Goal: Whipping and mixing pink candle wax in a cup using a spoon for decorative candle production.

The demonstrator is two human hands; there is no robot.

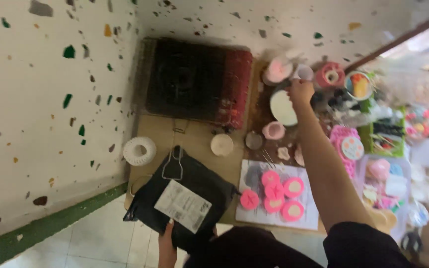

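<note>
black package (184, 196) gripped in left hand (166, 245); right hand (301, 92) fingers closed on white cup (304, 73).

Bare board (194, 139) lies open left of the right hand (301, 92); cups (274, 130) and moulds (274, 191) crowd elsewhere.

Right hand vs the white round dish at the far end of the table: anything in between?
Nothing visible. The right hand is already at the top rim of the white round dish, apparently touching it. A pink cup sits just below the dish, outside the gap. Motion blur hides the exact grip.
</note>
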